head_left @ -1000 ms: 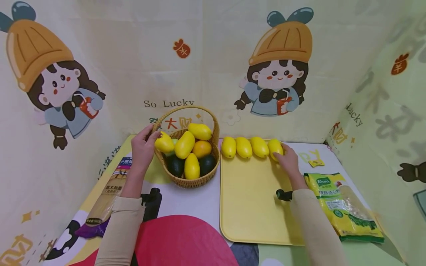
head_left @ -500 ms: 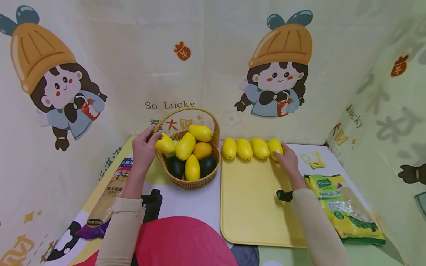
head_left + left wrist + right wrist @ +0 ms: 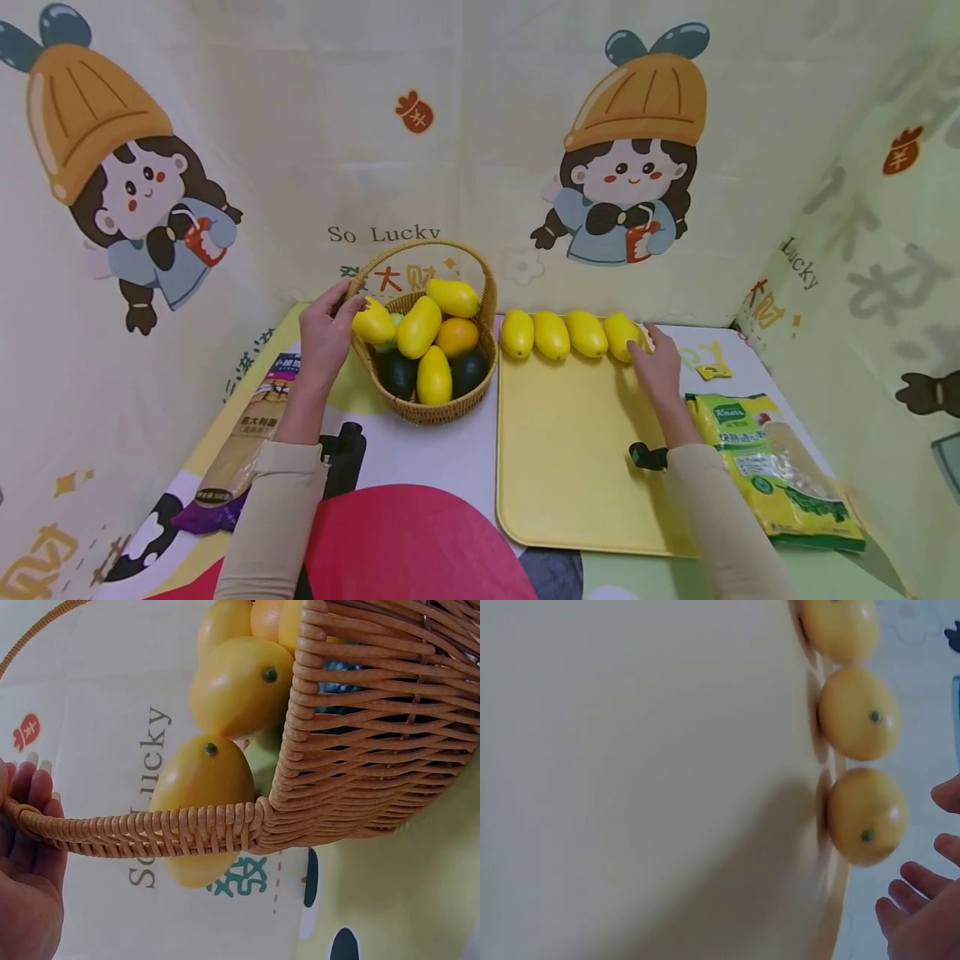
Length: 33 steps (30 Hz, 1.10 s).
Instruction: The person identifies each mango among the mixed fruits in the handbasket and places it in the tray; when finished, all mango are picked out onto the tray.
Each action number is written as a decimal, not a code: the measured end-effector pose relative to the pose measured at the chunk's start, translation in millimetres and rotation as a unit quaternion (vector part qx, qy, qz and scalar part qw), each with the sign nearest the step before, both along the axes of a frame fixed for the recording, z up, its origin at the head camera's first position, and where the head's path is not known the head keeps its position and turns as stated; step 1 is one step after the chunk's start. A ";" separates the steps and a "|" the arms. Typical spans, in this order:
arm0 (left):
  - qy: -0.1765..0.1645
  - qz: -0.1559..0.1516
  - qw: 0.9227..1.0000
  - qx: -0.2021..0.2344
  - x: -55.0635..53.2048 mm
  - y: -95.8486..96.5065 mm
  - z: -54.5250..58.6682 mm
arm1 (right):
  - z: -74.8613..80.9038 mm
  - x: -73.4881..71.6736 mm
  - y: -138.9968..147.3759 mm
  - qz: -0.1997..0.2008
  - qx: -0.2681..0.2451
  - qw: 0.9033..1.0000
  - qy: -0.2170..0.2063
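Note:
My left hand (image 3: 325,335) grips the left side of the handle of a wicker basket (image 3: 431,413); the left wrist view shows the fingers curled round that handle (image 3: 142,834). Yellow mangoes (image 3: 434,377), an orange-tinted fruit (image 3: 457,337) and dark avocado-like fruits (image 3: 468,371) fill the basket. Several mangoes stand in a row along the far edge of a yellow tray (image 3: 577,454). Beside the rightmost mango (image 3: 622,336) is my right hand (image 3: 660,367). In the right wrist view its loosely bent fingers (image 3: 907,896) are apart from that mango (image 3: 866,816).
A pasta packet (image 3: 243,446) lies left of my left forearm. To the tray's right are a green-yellow Knorr bag (image 3: 776,471) and a small yellow packet (image 3: 713,369). A black object (image 3: 343,467) sits by the left sleeve. A printed cloth wall (image 3: 495,125) rises behind.
My right hand has let go of the rightmost mango and shifted slightly right. That mango stays in the row. The left hand keeps its hold on the basket handle.

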<state>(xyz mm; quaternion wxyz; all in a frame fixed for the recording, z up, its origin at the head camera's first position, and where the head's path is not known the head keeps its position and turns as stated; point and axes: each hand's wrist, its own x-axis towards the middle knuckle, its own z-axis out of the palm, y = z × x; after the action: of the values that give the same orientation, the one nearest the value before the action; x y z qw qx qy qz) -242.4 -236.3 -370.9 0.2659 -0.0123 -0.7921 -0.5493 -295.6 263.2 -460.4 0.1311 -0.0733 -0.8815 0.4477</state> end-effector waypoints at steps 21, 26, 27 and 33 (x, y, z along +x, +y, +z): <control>0.001 -0.018 0.999 0.027 0.2 -0.6 1.1 | 18.0 23.2 -112.8 0.196 -0.001 0.969 0.152; -0.009 -0.017 0.999 0.025 14.9 8.9 19.6 | 22.1 25.6 -141.5 0.239 0.017 0.960 0.147; -0.011 -0.017 0.999 0.026 17.8 10.9 23.3 | 22.2 25.3 -146.8 0.246 0.020 0.959 0.142; -0.012 -0.019 0.999 0.027 20.3 11.5 28.0 | 25.3 26.6 -180.6 0.286 0.019 0.950 0.121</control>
<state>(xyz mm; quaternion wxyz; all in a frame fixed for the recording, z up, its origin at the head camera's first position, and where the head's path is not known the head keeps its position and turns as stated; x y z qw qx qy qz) -222.1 -224.8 -342.9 0.2463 -0.0135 -0.7798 -0.5754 -269.0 82.6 -435.2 0.1050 0.2392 -0.8513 0.4551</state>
